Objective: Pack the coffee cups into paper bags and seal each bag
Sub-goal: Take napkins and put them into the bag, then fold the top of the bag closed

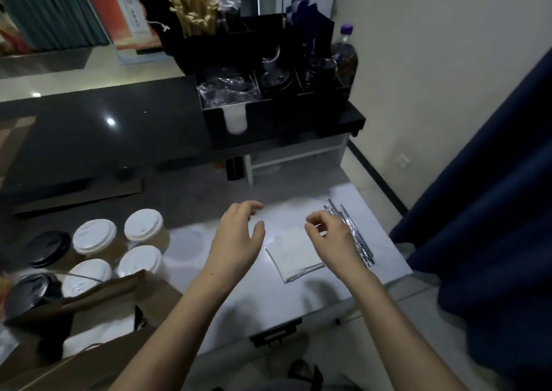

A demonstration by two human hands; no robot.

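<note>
Coffee cups (94, 236) clustered at the left of the white table (298, 301): four with white lids, two with black lids (50, 247) at the outer edge, all upright and well apart from both hands. Left hand (236, 241) raised above the tabletop, fingers spread and relaxed, gripping nothing. Right hand (331, 238) alongside, fingers loosely curled, thumb close to the forefinger, nothing seen between them. Under and between the hands, a stack of white napkins (294, 256) lying flat. Just beside the napkins, partly under the right hand, a bundle of wrapped straws (358, 241). Nearer the body on the left, a brown paper bag (98, 298), its edge overlapping the closest cups. Farther back, a glossy black counter (89, 139) carrying a black organizer (268, 121) stocked with lids. Behind that, a purple-capped bottle (345, 50). At the right, a dark blue curtain (493, 211).
</note>
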